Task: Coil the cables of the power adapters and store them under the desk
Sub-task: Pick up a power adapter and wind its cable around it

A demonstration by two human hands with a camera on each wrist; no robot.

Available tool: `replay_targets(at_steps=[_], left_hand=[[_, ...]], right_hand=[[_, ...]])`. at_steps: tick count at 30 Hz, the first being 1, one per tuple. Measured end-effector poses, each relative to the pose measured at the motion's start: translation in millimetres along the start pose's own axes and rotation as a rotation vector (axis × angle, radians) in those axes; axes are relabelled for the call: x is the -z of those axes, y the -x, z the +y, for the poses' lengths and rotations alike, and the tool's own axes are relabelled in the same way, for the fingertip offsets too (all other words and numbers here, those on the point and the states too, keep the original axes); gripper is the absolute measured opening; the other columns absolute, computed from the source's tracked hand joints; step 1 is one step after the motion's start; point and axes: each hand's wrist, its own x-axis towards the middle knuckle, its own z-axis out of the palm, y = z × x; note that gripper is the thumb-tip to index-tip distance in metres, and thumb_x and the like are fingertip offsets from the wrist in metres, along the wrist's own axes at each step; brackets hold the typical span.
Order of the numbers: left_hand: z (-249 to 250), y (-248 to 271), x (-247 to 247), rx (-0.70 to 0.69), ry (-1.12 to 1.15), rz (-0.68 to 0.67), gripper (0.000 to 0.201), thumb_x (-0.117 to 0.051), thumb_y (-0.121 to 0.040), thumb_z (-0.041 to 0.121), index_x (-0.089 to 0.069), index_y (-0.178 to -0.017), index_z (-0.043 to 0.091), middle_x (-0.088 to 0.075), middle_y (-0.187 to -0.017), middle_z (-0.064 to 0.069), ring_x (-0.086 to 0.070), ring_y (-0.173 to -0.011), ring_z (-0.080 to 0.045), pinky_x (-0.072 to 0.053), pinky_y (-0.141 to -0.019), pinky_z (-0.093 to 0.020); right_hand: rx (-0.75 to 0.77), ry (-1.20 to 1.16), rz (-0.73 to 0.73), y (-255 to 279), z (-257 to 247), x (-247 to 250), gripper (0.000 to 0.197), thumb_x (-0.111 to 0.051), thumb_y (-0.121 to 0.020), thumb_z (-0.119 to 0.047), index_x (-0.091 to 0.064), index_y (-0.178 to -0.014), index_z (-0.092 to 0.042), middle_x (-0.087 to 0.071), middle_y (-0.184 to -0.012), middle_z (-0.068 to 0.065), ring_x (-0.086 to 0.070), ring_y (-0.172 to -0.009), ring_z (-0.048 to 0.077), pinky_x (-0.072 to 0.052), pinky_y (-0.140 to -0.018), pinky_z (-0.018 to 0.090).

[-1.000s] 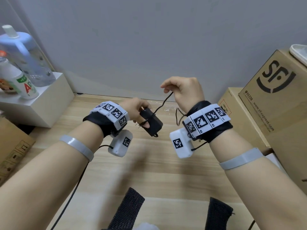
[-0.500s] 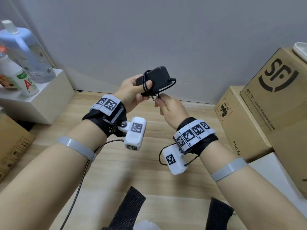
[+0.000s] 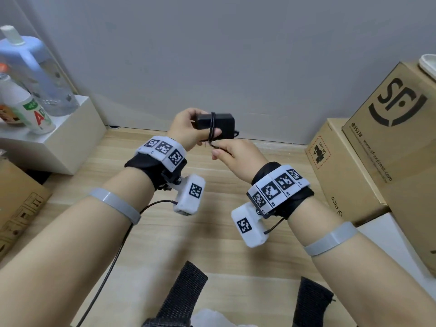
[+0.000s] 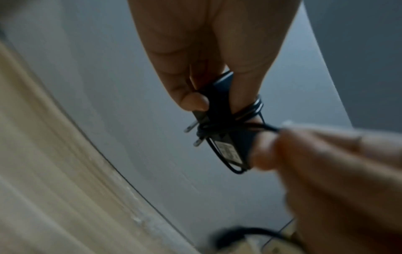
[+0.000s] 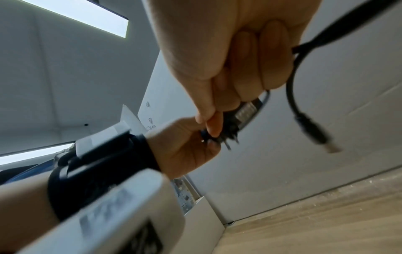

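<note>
A small black power adapter (image 3: 223, 125) is held in the air in front of the grey wall, with its thin black cable (image 3: 212, 128) wound round its body in a few turns. My left hand (image 3: 188, 128) grips the adapter (image 4: 219, 106) between thumb and fingers; its two metal prongs (image 4: 192, 134) stick out to the left. My right hand (image 3: 232, 153) is just below it and pinches the cable (image 4: 259, 128) where it leaves the wraps. The adapter (image 5: 243, 113) shows under my right fingers (image 5: 256, 56), and the cable's plug end (image 5: 315, 132) dangles free beside them.
A wooden floor (image 3: 212, 232) lies below. Stacked cardboard boxes (image 3: 389, 142) stand at the right. A white box (image 3: 59, 142) with bottles (image 3: 26, 109) on it is at the left, with another carton (image 3: 16, 204) in front of it. A grey wall (image 3: 236, 55) is close behind.
A second ago the cable hung loose between my hands and the adapter was low. The adapter has since risen and turned, the cable has gone round its body, and the turns now lie tight.
</note>
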Motion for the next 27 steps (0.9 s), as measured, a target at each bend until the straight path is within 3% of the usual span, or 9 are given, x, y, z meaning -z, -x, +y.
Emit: replay_targets(at_steps=[4,8,11,14,17,19,21,25,27], left_hand=[[-13,2,0,0.002,-0.337,-0.122,0.036,-0.075,-0.069,-0.003,-0.053,-0.09,0.017,-0.056,-0.075,-0.001,-0.052,-0.05,-0.003,-0.041,-0.043,-0.012],[-14,7,0,0.134,-0.485,-0.487,0.03,-0.079,-0.07,0.012,-0.059,-0.092,0.015,-0.062,-0.077,-0.002,-0.057,-0.055,-0.01,-0.044,-0.048,-0.018],[-6,12,8,0.187,-0.355,-0.68,0.022,-0.074,-0.075,0.005,-0.058,-0.084,0.017,-0.061,-0.069,0.003,-0.057,-0.057,-0.009,-0.044,-0.049,-0.015],[-4,16,16,0.193,0.02,-0.748,0.035,-0.085,-0.057,0.021,-0.065,-0.086,0.018,-0.063,-0.069,0.003,-0.057,-0.057,-0.008,-0.043,-0.049,-0.015],[-4,13,14,0.122,0.38,-0.655,0.067,-0.091,-0.043,0.041,-0.064,-0.097,0.012,-0.065,-0.071,-0.002,-0.057,-0.056,-0.011,-0.041,-0.046,-0.016],[-3,9,8,0.106,0.476,-0.541,0.067,-0.091,-0.039,0.044,-0.066,-0.093,0.013,-0.066,-0.071,-0.001,-0.059,-0.059,-0.013,-0.043,-0.05,-0.017],[-3,6,3,0.127,0.495,-0.401,0.056,-0.091,-0.044,0.04,-0.066,-0.087,0.014,-0.066,-0.069,0.002,-0.06,-0.063,-0.011,-0.043,-0.052,-0.018],[-3,8,-9,0.171,0.43,-0.193,0.002,-0.059,-0.087,0.01,-0.057,-0.088,0.01,-0.061,-0.059,0.007,-0.056,-0.053,-0.004,-0.04,-0.045,-0.015],[-4,9,-12,0.178,0.395,-0.153,0.003,-0.056,-0.088,0.006,-0.055,-0.09,0.009,-0.059,-0.065,0.003,-0.057,-0.052,-0.004,-0.04,-0.045,-0.016]], right_hand=[[-0.023,0.143,0.054,0,2,9,0.02,-0.054,-0.089,-0.039,-0.069,-0.09,-0.025,-0.059,-0.073,-0.003,-0.053,-0.08,0.021,-0.034,-0.066,0.028],[0.021,0.24,0.068,-2,5,16,0.02,-0.058,-0.085,-0.042,-0.069,-0.09,-0.026,-0.068,-0.092,-0.001,-0.058,-0.092,0.023,-0.04,-0.07,0.031],[0.054,0.286,0.083,0,14,15,0.025,-0.049,-0.092,-0.04,-0.065,-0.091,-0.02,-0.065,-0.091,0.0,-0.055,-0.089,0.025,-0.037,-0.068,0.032],[-0.038,0.235,0.109,3,26,12,0.022,-0.042,-0.096,-0.032,-0.06,-0.089,-0.02,-0.06,-0.085,0.0,-0.053,-0.085,0.029,-0.037,-0.067,0.033],[-0.145,0.061,0.06,3,32,3,0.023,-0.038,-0.096,-0.021,-0.059,-0.088,-0.019,-0.056,-0.078,0.0,-0.052,-0.08,0.027,-0.04,-0.07,0.035],[-0.179,0.005,-0.001,2,31,-6,0.025,-0.034,-0.097,-0.021,-0.052,-0.08,-0.02,-0.052,-0.074,0.002,-0.053,-0.079,0.029,-0.043,-0.074,0.037],[-0.182,-0.045,-0.047,1,27,-15,0.026,-0.033,-0.096,-0.022,-0.048,-0.074,-0.022,-0.049,-0.069,0.0,-0.054,-0.079,0.03,-0.045,-0.078,0.041],[-0.173,-0.116,-0.111,-1,17,-22,0.025,-0.038,-0.094,-0.016,-0.05,-0.072,-0.02,-0.044,-0.062,-0.008,-0.049,-0.072,0.023,-0.043,-0.075,0.036],[-0.177,-0.15,-0.13,-1,13,-21,0.025,-0.039,-0.094,-0.015,-0.052,-0.074,-0.017,-0.044,-0.062,-0.008,-0.046,-0.065,0.017,-0.039,-0.071,0.03]])
